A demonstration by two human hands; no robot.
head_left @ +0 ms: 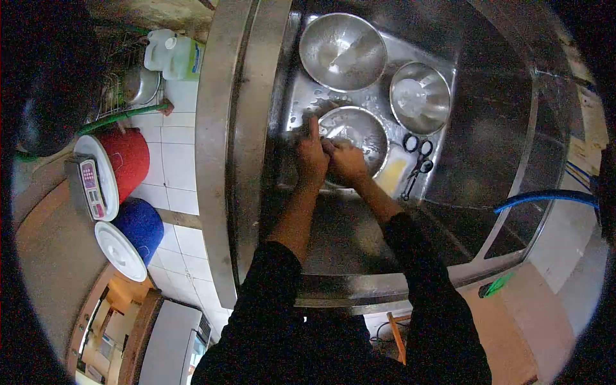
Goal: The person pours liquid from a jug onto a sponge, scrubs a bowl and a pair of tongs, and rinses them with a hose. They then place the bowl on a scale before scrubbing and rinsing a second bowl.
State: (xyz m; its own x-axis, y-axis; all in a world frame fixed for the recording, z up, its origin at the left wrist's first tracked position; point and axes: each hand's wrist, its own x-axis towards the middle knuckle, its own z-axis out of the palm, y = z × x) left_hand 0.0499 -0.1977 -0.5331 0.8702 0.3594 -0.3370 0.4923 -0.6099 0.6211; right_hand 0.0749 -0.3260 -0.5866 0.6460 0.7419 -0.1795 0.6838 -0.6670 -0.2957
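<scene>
Both hands meet over the left edge of a steel bowl. My left hand has one finger stretched out and the others curled. My right hand is closed right beside it, fingers drawn in. Something small and dark shows between the two hands; I cannot tell what it is. Beyond the hands, a larger steel bowl has a wet sheen inside. A smaller steel bowl stands to its right. Near my right hand lie a pale yellow block in clear wrapping and black-handled scissors.
The bowls stand on a wet metal tray in a deep steel sink. A blue hose crosses its right rim. To the left are a red bucket under a scale, a blue bucket and plastic jugs.
</scene>
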